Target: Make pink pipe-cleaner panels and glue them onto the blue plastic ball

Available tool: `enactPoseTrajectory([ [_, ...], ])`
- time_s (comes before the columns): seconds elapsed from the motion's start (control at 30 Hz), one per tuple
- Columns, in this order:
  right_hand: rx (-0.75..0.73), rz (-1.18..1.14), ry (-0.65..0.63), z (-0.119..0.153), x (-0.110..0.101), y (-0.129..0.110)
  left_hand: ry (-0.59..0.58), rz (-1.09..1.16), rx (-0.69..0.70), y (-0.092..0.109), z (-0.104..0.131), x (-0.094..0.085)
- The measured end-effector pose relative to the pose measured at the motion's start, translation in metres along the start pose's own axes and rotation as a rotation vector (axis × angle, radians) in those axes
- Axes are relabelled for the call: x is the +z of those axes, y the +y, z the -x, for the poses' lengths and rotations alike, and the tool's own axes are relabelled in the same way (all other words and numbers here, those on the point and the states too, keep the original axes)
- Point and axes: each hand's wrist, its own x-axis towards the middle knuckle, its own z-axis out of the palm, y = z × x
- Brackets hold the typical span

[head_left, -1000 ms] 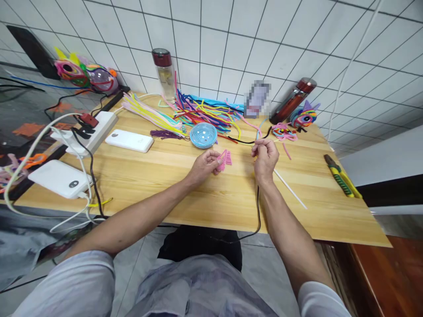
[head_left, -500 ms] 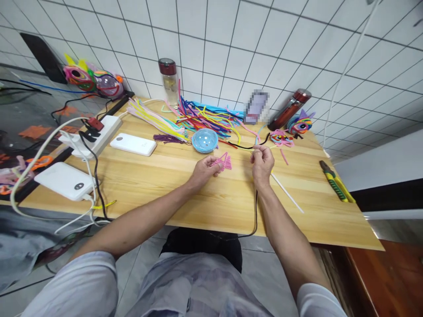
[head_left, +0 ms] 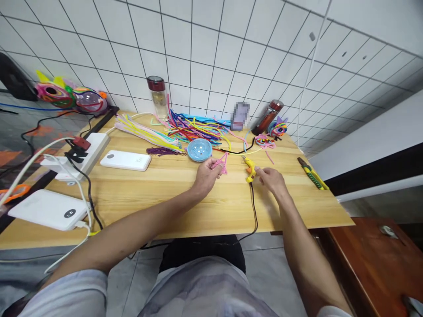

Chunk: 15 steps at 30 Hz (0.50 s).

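Observation:
My left hand (head_left: 205, 175) is closed, pinching a pink pipe-cleaner piece (head_left: 224, 164) bent into rows with a pointed loop. To its right is a yellow hot glue gun (head_left: 251, 171) with an orange trigger, its nozzle facing away from me and its black cord trailing over the front edge. My right hand (head_left: 272, 179) has its fingers closed at the rear of the gun; what exactly lies between the fingertips is hidden. Just beyond my left hand stands a light blue coiled bowl (head_left: 199, 150).
Behind the bowl lies a heap of coloured pipe cleaners (head_left: 198, 127), with two bottles and a phone (head_left: 240, 116) near the wall. Pliers (head_left: 312, 174) lie right. White power banks (head_left: 125, 160), a power strip (head_left: 87, 154) and loose cables occupy the left.
My right hand has moved back and right, uncovering the yellow glue gun. The white stick seen behind it is out of sight. My left hand keeps the pink piece; the whole view has shifted.

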Motion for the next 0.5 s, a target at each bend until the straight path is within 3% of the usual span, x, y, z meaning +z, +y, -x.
enactPoseTrajectory([
  [0.1, 0.125, 0.12, -0.047, 0.006, 0.014, 0.0, -0.008, 0.035, -0.034, -0.012, -0.011, 0.002],
  [0.27, 0.212, 0.152, -0.007, -0.006, 0.033, -0.015, -0.022, 0.04, -0.058, -0.024, -0.023, 0.0],
  [0.5, 0.269, -0.139, 0.13, -0.018, 0.04, -0.006, -0.058, -0.038, -0.056, -0.034, -0.025, -0.008],
])
